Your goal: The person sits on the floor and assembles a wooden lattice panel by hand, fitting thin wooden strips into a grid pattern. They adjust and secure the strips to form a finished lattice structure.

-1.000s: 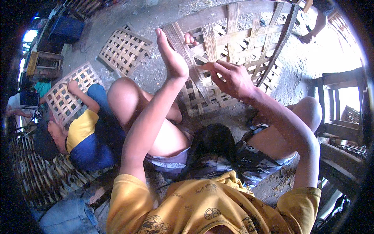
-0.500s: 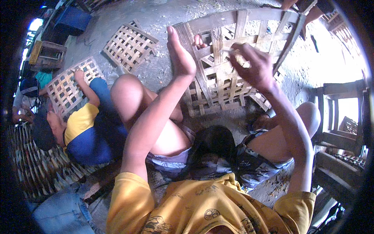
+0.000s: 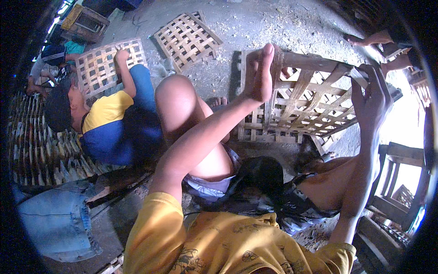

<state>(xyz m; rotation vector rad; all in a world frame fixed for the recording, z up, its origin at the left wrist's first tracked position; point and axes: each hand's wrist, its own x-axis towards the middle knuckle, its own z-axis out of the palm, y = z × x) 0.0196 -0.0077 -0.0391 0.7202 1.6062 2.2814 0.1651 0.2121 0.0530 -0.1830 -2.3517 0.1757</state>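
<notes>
A woven slatted wooden panel (image 3: 299, 91) with a frame stands tilted in front of my knees. My left hand (image 3: 261, 75) is closed round its left frame bar, with fingertips showing on the far side and the thumb pointing up. At the panel's upper right corner is my right hand (image 3: 373, 98), its fingers bent together. A pale flat strip (image 3: 359, 76) shows between its thumb and fingers; whether it belongs to the weave I cannot tell. Another lattice panel (image 3: 258, 135) lies behind and below the tilted one, mostly hidden by it.
One more lattice panel (image 3: 188, 40) lies on the floor ahead. To my left a co-worker in a yellow and blue shirt (image 3: 108, 107) holds a similar panel (image 3: 98, 68). Another person's limbs (image 3: 372, 39) reach in at the far right. A wooden frame (image 3: 397, 182) stands at my right.
My right hand has moved right, from the panel's middle to its upper right corner. The panel has tilted, its top rail now lower, with my left hand still on it. The view has shifted.
</notes>
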